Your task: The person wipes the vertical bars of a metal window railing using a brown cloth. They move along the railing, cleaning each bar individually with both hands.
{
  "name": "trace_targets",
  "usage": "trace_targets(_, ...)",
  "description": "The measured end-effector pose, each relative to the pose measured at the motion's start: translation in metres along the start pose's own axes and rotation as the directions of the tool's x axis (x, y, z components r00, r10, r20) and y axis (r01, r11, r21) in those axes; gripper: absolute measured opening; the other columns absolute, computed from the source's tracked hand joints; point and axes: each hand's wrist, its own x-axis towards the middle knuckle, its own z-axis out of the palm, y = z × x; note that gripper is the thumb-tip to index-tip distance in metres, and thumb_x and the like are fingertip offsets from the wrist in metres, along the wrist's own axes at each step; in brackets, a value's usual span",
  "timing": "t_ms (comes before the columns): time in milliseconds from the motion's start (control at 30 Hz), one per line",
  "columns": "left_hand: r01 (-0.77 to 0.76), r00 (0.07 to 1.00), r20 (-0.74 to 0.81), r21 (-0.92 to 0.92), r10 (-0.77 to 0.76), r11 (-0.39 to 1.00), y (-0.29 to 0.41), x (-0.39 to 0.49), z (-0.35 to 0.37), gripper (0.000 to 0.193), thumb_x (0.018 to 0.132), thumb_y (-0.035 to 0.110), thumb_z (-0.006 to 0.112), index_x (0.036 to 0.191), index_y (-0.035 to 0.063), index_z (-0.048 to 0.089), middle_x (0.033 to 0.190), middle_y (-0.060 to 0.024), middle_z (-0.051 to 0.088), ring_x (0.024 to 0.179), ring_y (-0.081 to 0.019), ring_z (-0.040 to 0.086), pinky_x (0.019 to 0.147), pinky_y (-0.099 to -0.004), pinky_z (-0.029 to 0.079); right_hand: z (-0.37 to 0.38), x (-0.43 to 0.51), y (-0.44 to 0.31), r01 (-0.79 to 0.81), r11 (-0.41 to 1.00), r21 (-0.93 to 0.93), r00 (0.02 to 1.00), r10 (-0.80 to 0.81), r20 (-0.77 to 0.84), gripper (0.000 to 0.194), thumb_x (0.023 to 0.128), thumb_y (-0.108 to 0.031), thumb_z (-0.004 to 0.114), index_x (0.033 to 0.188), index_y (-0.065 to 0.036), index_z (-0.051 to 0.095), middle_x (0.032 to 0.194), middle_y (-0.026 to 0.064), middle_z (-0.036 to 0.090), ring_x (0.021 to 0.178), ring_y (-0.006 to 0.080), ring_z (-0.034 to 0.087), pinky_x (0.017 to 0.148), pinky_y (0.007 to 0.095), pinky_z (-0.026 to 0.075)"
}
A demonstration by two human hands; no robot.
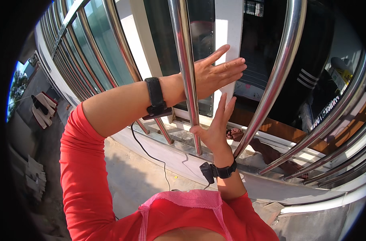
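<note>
Past an upright stainless steel bar point(185, 60) reaches my left hand point(217, 72), its fingers stretched out and holding nothing; the bar crosses in front of the wrist. Lower down, my right hand point(217, 129) is raised with fingers up, also holding nothing. Its thumb overlaps the same bar; whether it touches is unclear. A black strap point(155, 92) with a dark device circles my left wrist, and another black strap point(226, 171) with a small box is on my right. Beyond both hands stands a white window frame point(229, 33).
More curved metal bars point(279, 60) run along both sides. A crumpled brown cloth point(262, 149) lies on the sill behind them. Dark garments point(309, 66) hang at the right. A black cable point(150, 153) dangles below my left wrist. Light and dark clothing point(43, 110) hangs far left.
</note>
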Motion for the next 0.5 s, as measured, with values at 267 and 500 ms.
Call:
trace_targets(267, -0.006, 0.999, 0.04, 0.037, 0.005, 0.999, -0.0003, 0.0011, -0.0071, 0.063, 0.091, 0.036, 0.071, 0.15, 0.0291, 0.049, 0.155, 0.0053, 0.047, 0.156, -0.0176, 0.014, 0.126, -0.0643, 0.01, -0.0019, 0.0008, -0.0034, -0.024, 0.998, -0.052, 1.0, 0.023, -0.016, 0.15, 0.063, -0.072, 0.083, 0.162, -0.007, -0.009, 0.158, 0.0444, -0.01, 0.149, 0.0593, -0.001, 0.118, 0.0645, 0.01)
trace_targets(500, 0.019, 0.998, -0.058, 0.071, -0.015, 0.997, -0.0006, -0.0043, -0.0047, 0.05, 0.088, 0.028, 0.072, 0.136, 0.0223, 0.06, 0.143, 0.002, 0.056, 0.153, -0.0176, 0.021, 0.124, -0.0662, 0.017, -0.0039, 0.0053, -0.0054, 0.039, 0.995, -0.095, 0.999, -0.038, 0.004, 0.137, 0.072, -0.071, 0.074, 0.162, -0.005, -0.004, 0.158, 0.0432, 0.003, 0.149, 0.0563, 0.008, 0.119, 0.0611, 0.013)
